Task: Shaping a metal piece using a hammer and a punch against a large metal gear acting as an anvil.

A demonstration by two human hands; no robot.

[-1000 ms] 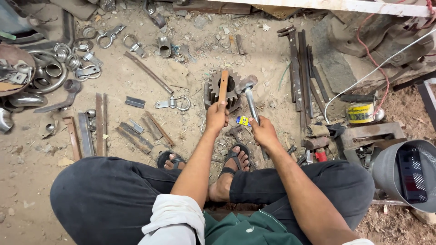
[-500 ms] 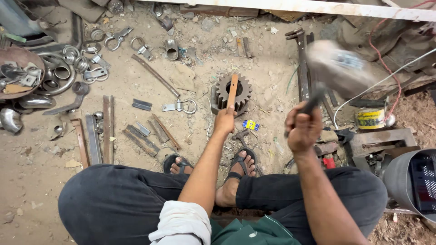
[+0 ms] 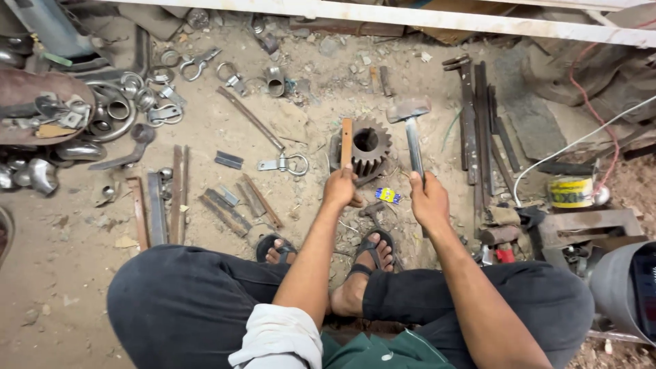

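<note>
Pretty cramped spot: the person squats on a dirt floor (image 3: 68,273) with scrap metal on nearly every side. To the left there's a heap of rings and shackles (image 3: 130,102), plus flat steel bars (image 3: 160,205) lying in a row; to the right a bundle of long dark rods (image 3: 482,130) runs up toward a white beam (image 3: 410,14) that closes off the far edge. The only real open ground is the bare patch at lower left and the small clearing straight ahead, where a toothed steel gear (image 3: 372,143) sits on the floor. The left hand (image 3: 340,186) is closed around the lower end of a wooden-coloured chisel-like bar (image 3: 346,140), which stands against the gear's left rim, touching or just at the teeth, hard to tell which. The right hand (image 3: 429,201) is wrapped tight around the handle of a hammer (image 3: 410,116), whose blocky head is just right of the gear and slightly beyond it, apparently not touching it. Both hands sit just on the near side of the gear, close together, above the sandalled feet (image 3: 369,249). A yellow tin (image 3: 570,191) and a white cable (image 3: 581,140) lie off to the right, well apart from the gear.
</note>
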